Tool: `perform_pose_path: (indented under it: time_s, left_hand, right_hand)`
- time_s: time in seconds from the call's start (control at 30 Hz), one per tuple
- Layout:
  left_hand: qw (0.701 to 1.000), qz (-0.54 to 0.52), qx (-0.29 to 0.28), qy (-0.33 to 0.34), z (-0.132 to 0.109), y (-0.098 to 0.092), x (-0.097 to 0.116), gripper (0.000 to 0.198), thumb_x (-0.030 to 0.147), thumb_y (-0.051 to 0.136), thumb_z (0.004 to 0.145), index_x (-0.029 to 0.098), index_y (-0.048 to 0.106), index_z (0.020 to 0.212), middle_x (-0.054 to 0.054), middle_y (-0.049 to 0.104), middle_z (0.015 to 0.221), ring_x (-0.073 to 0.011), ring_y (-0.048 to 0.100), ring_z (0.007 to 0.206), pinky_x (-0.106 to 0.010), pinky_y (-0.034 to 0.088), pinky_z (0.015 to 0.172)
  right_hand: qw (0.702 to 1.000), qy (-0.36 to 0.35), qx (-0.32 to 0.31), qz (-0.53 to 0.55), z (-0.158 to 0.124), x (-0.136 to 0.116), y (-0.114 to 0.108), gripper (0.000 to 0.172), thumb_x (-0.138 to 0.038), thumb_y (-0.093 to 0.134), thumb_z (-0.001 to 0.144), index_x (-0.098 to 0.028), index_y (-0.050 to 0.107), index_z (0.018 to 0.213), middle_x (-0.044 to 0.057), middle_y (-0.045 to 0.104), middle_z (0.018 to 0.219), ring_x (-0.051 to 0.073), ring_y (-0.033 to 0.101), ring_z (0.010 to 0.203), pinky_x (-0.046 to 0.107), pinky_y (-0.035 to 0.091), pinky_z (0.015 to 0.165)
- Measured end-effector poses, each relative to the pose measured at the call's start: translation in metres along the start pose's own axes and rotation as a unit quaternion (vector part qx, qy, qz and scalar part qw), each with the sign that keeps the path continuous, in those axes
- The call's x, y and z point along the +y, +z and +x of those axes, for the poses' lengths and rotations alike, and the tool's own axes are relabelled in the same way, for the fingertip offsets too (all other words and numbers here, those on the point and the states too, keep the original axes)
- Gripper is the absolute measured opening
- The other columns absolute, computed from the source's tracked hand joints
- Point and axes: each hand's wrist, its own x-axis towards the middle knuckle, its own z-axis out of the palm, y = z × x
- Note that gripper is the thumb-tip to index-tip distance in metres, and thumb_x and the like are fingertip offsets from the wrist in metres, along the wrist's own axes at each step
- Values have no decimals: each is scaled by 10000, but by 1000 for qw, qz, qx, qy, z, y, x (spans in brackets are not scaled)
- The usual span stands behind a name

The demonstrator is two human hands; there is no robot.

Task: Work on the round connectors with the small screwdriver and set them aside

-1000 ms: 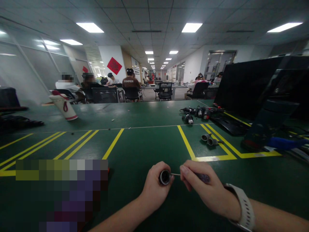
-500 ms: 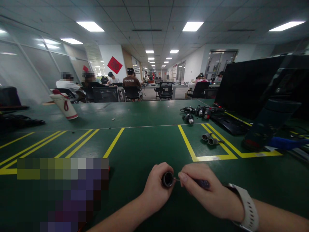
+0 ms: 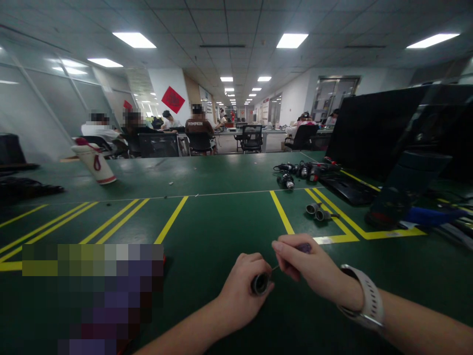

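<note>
My left hand [image 3: 238, 291] is closed around a dark, hollow metal connector shell [image 3: 254, 286], its round open end facing me. To its right, my right hand [image 3: 308, 259] grips a small screwdriver [image 3: 305, 248] with a dark purplish handle. The screwdriver's thin shaft slants down to the left, to the side of the shell. Its tip is too small to make out, so I cannot tell whether it sits in a screw. Beyond my right hand, two similar metal connector shells [image 3: 322, 215] lie on the green table [image 3: 221, 222].
Yellow tape marks areas on the table. Cabled connectors [image 3: 287, 181] lie at the back right, near a black tray [image 3: 349, 190], a dark bottle [image 3: 406, 187] and a large black screen [image 3: 377, 128]. A white cup [image 3: 96, 162] stands back left. A blurred-out patch covers the lower left. Several people sit farther off.
My right hand has risen away from me with the screwdriver, whose shaft is now more steeply tilted. My left hand and the shell have shifted slightly right and down.
</note>
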Motion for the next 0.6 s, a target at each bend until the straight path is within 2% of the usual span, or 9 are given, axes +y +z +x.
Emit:
perform_pose_path:
  time_s: [0.33, 0.47, 0.6]
  left_hand:
    - [997, -66, 22, -29, 2, -4, -2, 176, 106, 624, 707, 204, 482, 668, 14, 519, 713, -177, 512, 712, -297, 386, 668]
    - [995, -77, 43, -45, 1, -2, -4, 163, 119, 616, 703, 203, 478, 680, 2, 529, 717, -183, 516, 700, -291, 392, 638]
    - [997, -55, 49, -39, 0, 0, -6, 102, 123, 601, 720, 191, 525, 711, -8, 558, 724, -185, 522, 699, -305, 398, 660]
  right_hand:
    - [996, 11, 57, 68, 7, 16, 0, 406, -387, 441, 903, -177, 476, 557, -75, 380, 452, 62, 341, 371, 190, 222, 365]
    - [998, -20, 48, 35, 1, 11, 2, 405, -412, 483, 888, -173, 514, 562, -65, 413, 460, 74, 375, 407, 210, 268, 406]
    - [991, -99, 17, -84, -5, 2, 4, 407, -387, 443, 909, -186, 486, 558, -57, 411, 482, 92, 397, 449, 235, 309, 457]
